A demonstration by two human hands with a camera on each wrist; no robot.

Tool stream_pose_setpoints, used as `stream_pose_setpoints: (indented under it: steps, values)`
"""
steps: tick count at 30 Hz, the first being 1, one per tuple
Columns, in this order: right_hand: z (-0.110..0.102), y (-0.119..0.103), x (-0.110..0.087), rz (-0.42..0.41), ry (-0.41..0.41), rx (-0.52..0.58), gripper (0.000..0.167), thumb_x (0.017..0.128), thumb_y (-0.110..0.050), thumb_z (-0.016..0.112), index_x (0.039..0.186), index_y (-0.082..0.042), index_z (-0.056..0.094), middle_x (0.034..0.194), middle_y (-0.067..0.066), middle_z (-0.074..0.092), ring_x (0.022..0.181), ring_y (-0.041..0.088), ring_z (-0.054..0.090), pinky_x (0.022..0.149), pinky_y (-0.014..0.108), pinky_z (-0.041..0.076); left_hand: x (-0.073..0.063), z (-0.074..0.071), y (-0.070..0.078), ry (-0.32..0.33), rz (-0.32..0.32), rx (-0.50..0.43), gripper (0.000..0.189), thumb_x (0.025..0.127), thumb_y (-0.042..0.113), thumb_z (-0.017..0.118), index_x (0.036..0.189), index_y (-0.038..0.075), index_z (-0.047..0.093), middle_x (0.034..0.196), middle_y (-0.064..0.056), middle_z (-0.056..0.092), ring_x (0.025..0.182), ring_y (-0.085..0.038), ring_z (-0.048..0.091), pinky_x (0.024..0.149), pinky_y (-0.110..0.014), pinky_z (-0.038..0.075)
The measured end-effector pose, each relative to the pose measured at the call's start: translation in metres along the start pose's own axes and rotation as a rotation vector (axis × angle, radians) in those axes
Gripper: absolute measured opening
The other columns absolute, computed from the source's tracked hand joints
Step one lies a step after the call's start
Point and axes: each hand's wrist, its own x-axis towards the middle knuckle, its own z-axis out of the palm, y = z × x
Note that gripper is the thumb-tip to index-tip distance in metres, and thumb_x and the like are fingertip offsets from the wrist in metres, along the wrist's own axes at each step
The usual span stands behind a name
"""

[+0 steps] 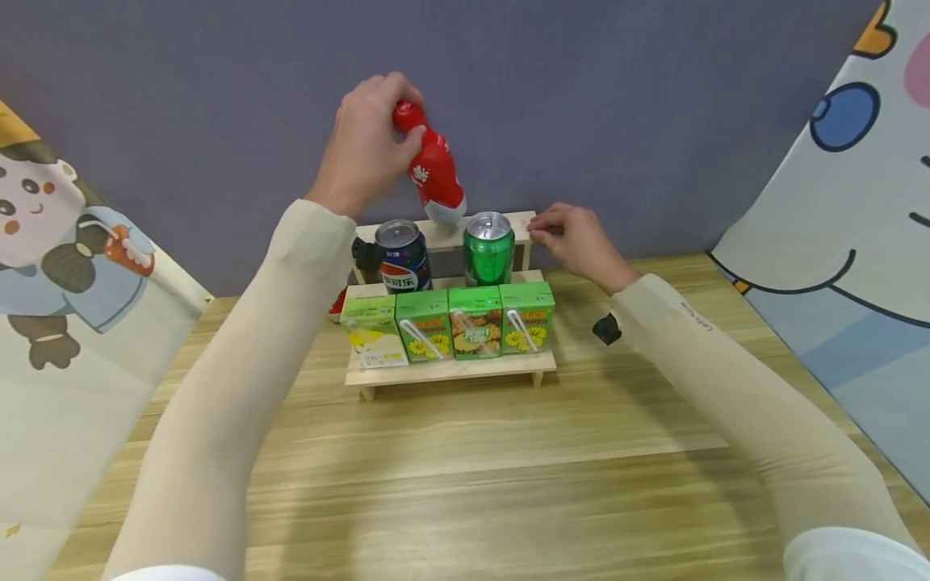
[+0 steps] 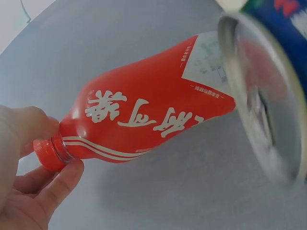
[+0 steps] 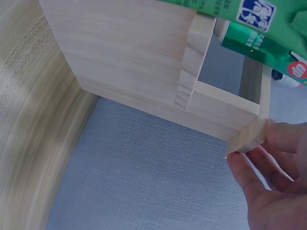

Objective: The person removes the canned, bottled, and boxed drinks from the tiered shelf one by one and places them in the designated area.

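Observation:
My left hand (image 1: 366,141) pinches a red drink bottle (image 1: 436,169) at its cap and neck. The bottle slants, its pale base lower and overlapping the top tier in the head view. Thumb and fingers show round the red cap (image 2: 50,154) in the left wrist view. With my right hand (image 1: 577,242) I pinch the right end of the top tier of a small wooden stepped shelf (image 1: 450,371); the right wrist view shows fingertips on that wooden end (image 3: 252,135). On the middle tier stand a dark blue cola can (image 1: 402,262) and a green can (image 1: 489,250).
Several green drink cartons (image 1: 475,323) line the bottom tier, some with straws. Behind the shelf rises a grey-blue panel (image 1: 617,97); cartoon-printed panels (image 1: 835,202) flank the wooden table (image 1: 465,484). A red item (image 1: 337,305) is mostly hidden by the left sleeve.

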Motion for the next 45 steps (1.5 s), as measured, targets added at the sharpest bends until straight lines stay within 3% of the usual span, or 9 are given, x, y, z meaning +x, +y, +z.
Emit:
stream_pose_setpoints:
  steps: [7, 16, 25, 28, 32, 37, 39, 45]
  values:
    - [0.000, 0.000, 0.000, 0.015, -0.010, -0.008, 0.021, 0.093, -0.013, 0.060, 0.108, -0.002, 0.069, 0.108, 0.007, 0.060, 0.097, 0.022, 0.059, 0.085, 0.037, 0.048, -0.009, -0.026, -0.014, 0.082, -0.006, 0.015, 0.034, 0.094, 0.020, 0.056, 0.124, 0.006, 0.055, 0.121, -0.006, 0.055, 0.105, -0.017, 0.050, 0.090, -0.020, 0.043]
    - [0.000, 0.001, 0.000, 0.023, -0.011, -0.004, 0.020, 0.093, -0.011, 0.060, 0.108, -0.001, 0.069, 0.109, 0.007, 0.060, 0.098, 0.021, 0.059, 0.085, 0.035, 0.049, -0.030, -0.074, -0.035, 0.143, -0.093, 0.055, 0.037, 0.094, 0.023, 0.054, 0.126, 0.007, 0.056, 0.124, -0.006, 0.055, 0.109, -0.019, 0.052, 0.094, -0.025, 0.043]
    - [-0.001, 0.001, 0.001, 0.016, -0.006, 0.009, 0.020, 0.092, -0.010, 0.061, 0.107, 0.000, 0.069, 0.109, 0.008, 0.060, 0.098, 0.022, 0.059, 0.086, 0.036, 0.048, -0.064, -0.107, -0.076, 0.199, -0.198, 0.100, 0.039, 0.092, 0.026, 0.057, 0.126, 0.007, 0.059, 0.125, -0.008, 0.058, 0.107, -0.022, 0.053, 0.094, -0.024, 0.042]
    - [-0.001, 0.001, 0.000, 0.023, -0.012, -0.002, 0.020, 0.093, -0.011, 0.060, 0.108, -0.001, 0.069, 0.109, 0.007, 0.060, 0.098, 0.022, 0.059, 0.086, 0.035, 0.048, -0.075, -0.114, -0.093, 0.179, -0.242, 0.100, 0.039, 0.090, 0.026, 0.060, 0.124, 0.007, 0.061, 0.123, -0.011, 0.059, 0.101, -0.018, 0.054, 0.092, -0.023, 0.043]
    - [-0.003, 0.001, -0.001, 0.039, -0.012, -0.002, 0.019, 0.093, -0.011, 0.060, 0.108, -0.001, 0.069, 0.110, 0.007, 0.060, 0.099, 0.022, 0.059, 0.085, 0.035, 0.049, -0.087, -0.112, -0.116, 0.095, -0.269, 0.098, 0.036, 0.088, 0.023, 0.063, 0.119, 0.005, 0.063, 0.115, -0.014, 0.061, 0.088, -0.010, 0.052, 0.081, -0.016, 0.047]
    - [-0.005, 0.000, -0.001, 0.036, -0.004, -0.003, 0.019, 0.093, -0.010, 0.061, 0.107, -0.001, 0.069, 0.109, 0.007, 0.060, 0.097, 0.022, 0.059, 0.085, 0.036, 0.049, -0.104, -0.096, -0.147, -0.013, -0.267, 0.104, 0.029, 0.087, 0.013, 0.063, 0.114, 0.001, 0.062, 0.107, -0.017, 0.061, 0.088, -0.023, 0.057, 0.063, -0.008, 0.040]
    - [-0.004, -0.001, -0.001, 0.033, -0.005, -0.006, 0.019, 0.093, -0.010, 0.061, 0.107, -0.002, 0.069, 0.108, 0.007, 0.060, 0.097, 0.022, 0.059, 0.085, 0.035, 0.049, -0.111, -0.088, -0.159, -0.051, -0.279, 0.112, 0.028, 0.088, 0.011, 0.063, 0.114, 0.000, 0.061, 0.107, -0.019, 0.060, 0.089, -0.030, 0.056, 0.063, -0.013, 0.041]
    - [-0.005, -0.001, 0.000, 0.035, -0.002, -0.001, 0.018, 0.092, -0.009, 0.061, 0.105, -0.001, 0.070, 0.107, 0.008, 0.061, 0.096, 0.022, 0.059, 0.085, 0.036, 0.049, -0.127, -0.058, -0.187, -0.123, -0.331, 0.090, 0.028, 0.088, 0.007, 0.063, 0.114, -0.002, 0.059, 0.108, -0.021, 0.056, 0.087, -0.035, 0.054, 0.070, -0.041, 0.050]
